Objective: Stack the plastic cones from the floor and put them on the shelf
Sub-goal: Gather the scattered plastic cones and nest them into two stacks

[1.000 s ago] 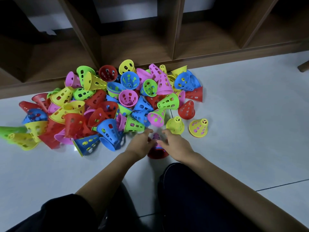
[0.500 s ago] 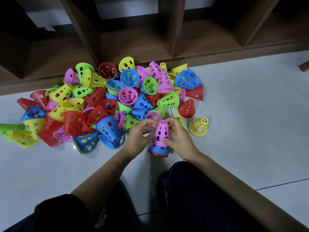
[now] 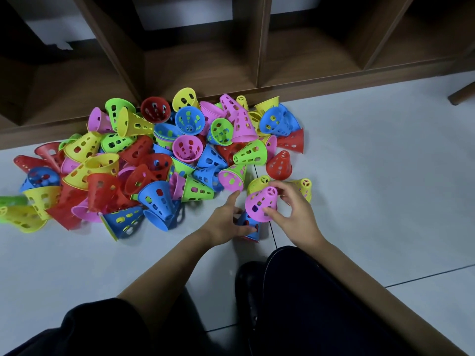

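Note:
A heap of perforated plastic cones [image 3: 159, 160] in red, yellow, green, blue and pink lies on the pale floor before a brown wooden shelf [image 3: 198, 65]. My right hand [image 3: 295, 214] grips a pink cone [image 3: 261, 205], tilted and lifted off the small stack beneath. My left hand [image 3: 226, 222] holds that stack by its blue cone [image 3: 250, 226], thumb and fingers around its lower part; its forefinger points toward a pink-and-green cone [image 3: 231, 178]. A yellow cone [image 3: 305, 188] lies behind my right hand.
A red cone [image 3: 280, 165] stands alone at the heap's right edge. A yellow-green cone [image 3: 258, 182] lies just beyond the pink one. My dark-trousered knees [image 3: 308, 291] and a black shoe [image 3: 248, 281] fill the foreground. A wooden furniture leg [image 3: 462, 93] shows at far right.
The pink cone was lifted off the stack and tilted to the right by my right hand. A second ago both hands were pressed low over the stack on the floor.

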